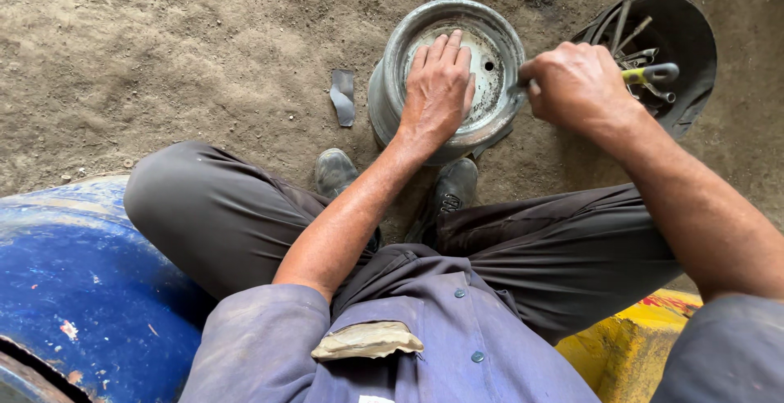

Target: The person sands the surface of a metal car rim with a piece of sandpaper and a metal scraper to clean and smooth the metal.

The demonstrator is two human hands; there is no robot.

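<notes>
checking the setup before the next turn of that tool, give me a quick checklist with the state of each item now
1. Left hand flat on the round grey metal wheel rim: ok.
2. Right hand closed on the yellow-handled tool: ok.
3. Tool tip seated at the rim edge: cannot tell, hidden by the hand.
4. Rim resting flat on the dirt ground: ok.
5. Two dark shoes close under the rim: not ok.
</notes>
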